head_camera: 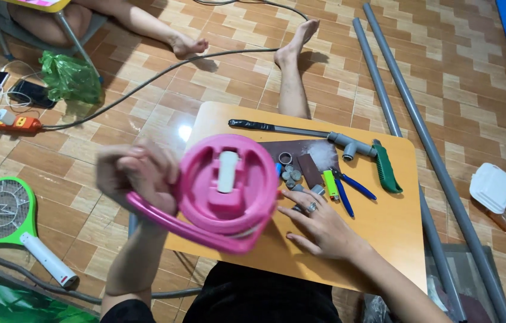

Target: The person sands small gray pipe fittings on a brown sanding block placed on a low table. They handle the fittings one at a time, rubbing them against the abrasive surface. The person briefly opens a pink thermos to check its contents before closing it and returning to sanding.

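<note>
Our left hand [139, 176] has its fingers curled shut round the handle of a round pink plastic housing [226, 182], lifted over the board's left edge; it looks blurred, so we judge it could slip and scatter the small metal discs [292, 175]. Right hand [318, 224] lies flat, fingers spread, holding nothing, on the smooth orange board [384, 221].

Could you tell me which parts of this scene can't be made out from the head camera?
- Left hand: motion-blurred, so its grip on the pink round appliance is unclear.
- Small round parts beside the right hand: too small to identify.
- Grey pipes: cut off by the bottom edge.
</note>
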